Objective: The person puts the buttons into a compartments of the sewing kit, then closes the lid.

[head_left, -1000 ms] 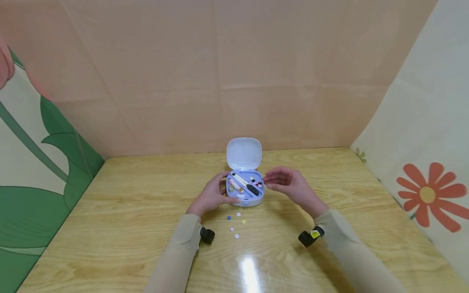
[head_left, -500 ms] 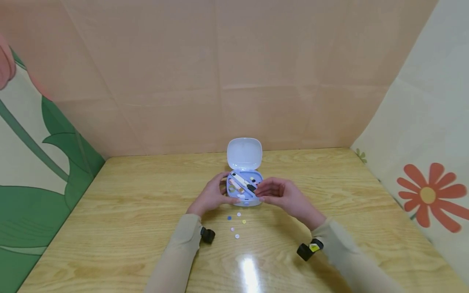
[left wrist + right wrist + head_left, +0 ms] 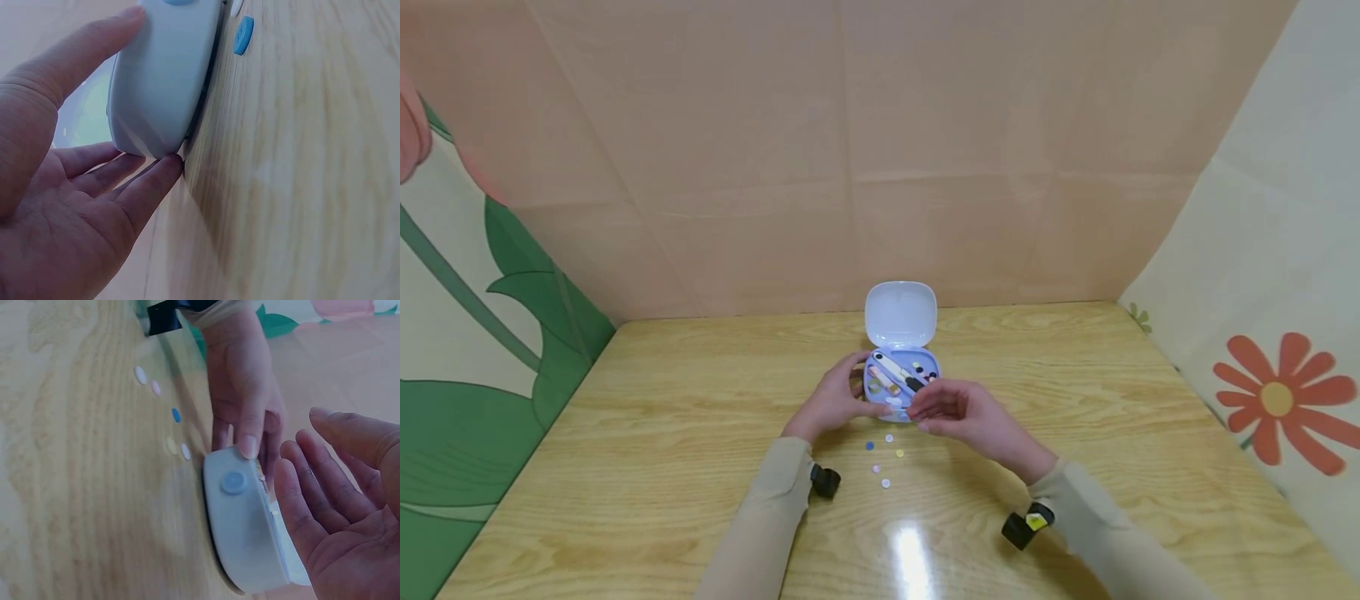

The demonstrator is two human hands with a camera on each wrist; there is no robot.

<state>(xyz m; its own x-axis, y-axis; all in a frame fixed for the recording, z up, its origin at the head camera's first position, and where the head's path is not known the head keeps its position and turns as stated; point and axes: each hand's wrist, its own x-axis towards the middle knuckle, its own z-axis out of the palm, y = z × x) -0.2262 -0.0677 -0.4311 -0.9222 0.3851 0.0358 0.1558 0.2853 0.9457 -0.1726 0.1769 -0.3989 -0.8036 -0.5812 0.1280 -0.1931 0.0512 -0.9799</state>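
Holding the box (image 3: 907,358) at its left side, the left hand (image 3: 833,400) sets the scene in the head view: thumb along the front edge, fingers round the side, box flat on the table (image 3: 700,433) with its lid (image 3: 900,314) standing up behind. Over to the right hand (image 3: 962,415), hovering at the front right corner, its bent fingers partly hiding the compartments. Inside, a white-and-black tool (image 3: 891,365) lies diagonally, and small pieces (image 3: 918,367) sit to its right. In front, scattered on the table, a blue button (image 3: 869,446), a yellow button (image 3: 900,453) and three pale buttons (image 3: 889,437). Now the left wrist view: that grip is part-closed, thumb pressing the front wall, fingertips against the side, palm clear of the box. And from the right wrist, a loose, open grip, thumb well apart from the gently bent fingers, nothing seen in it! Those fingertips are right by the box's upper edge; whether they touch, I cannot tell. A round blue knob (image 3: 234,482) marks the front wall.
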